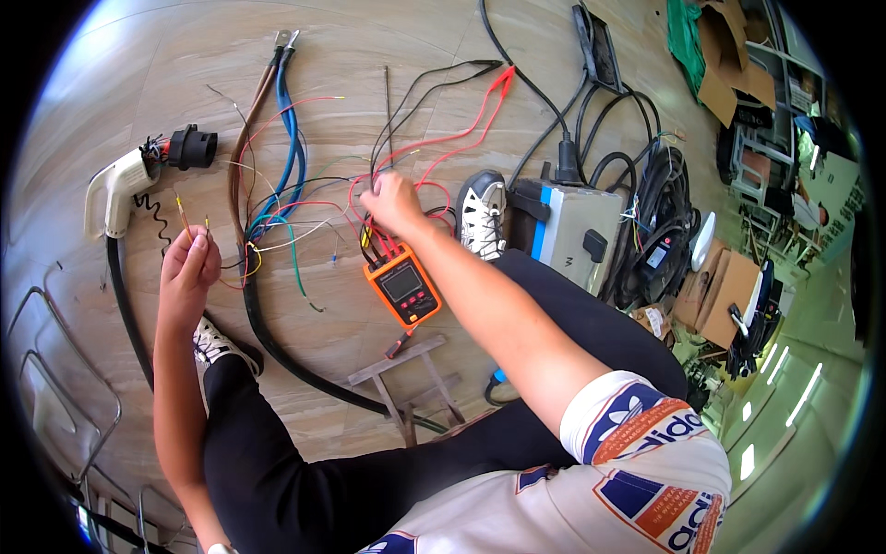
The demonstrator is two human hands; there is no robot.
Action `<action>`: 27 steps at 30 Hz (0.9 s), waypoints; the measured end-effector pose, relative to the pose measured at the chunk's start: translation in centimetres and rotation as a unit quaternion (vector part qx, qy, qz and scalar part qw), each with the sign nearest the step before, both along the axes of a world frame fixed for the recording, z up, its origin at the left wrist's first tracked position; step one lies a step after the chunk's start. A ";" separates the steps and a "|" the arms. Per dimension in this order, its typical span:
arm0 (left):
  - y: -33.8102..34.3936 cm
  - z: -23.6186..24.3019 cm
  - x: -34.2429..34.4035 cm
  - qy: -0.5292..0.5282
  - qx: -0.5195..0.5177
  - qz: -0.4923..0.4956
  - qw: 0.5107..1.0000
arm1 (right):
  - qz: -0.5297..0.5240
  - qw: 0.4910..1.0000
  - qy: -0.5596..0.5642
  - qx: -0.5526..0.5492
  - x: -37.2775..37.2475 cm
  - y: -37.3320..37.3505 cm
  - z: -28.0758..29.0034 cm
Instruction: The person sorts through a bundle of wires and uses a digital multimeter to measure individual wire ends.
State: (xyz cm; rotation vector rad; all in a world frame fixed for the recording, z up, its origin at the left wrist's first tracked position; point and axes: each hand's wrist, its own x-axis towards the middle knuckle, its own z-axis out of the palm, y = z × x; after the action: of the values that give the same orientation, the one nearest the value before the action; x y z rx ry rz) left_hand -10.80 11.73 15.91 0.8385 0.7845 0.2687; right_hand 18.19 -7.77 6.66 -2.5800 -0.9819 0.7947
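My left hand (191, 268) is raised at the left, its fingers pinching two thin wires (183, 214) with bare metal ends pointing up. My right hand (392, 198) reaches over the middle with fingers closed; black test leads (377, 157) pass at its fingertips, but what it grips is hidden. Just below that hand lies an orange multimeter (402, 286) with red and black leads plugged into its top. Beyond my left hand rests a white charging gun (123, 192) with a black round connector (192, 148). Between my hands a thick black cable (251, 295) fans out into many coloured wires (293, 242).
Blue cables (293, 120) with metal lugs lie at the far middle. A grey box (581, 226) stands beside my shoe (482, 214), with coiled black cables (660, 222) to its right. A screwdriver (399, 344) and a low stool (406, 374) are near me. Cardboard boxes (715, 295) stand at right.
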 end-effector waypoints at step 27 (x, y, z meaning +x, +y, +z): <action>-0.2 2.0 -4.5 -0.013 -0.005 0.048 0.999 | -0.012 0.977 0.063 0.202 17.7 13.1 8.2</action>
State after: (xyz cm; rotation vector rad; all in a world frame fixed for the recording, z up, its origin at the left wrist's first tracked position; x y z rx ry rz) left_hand -15.26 11.57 17.90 0.7881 0.8023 0.3598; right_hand 35.92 5.32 14.91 -2.1642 -0.9583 0.6632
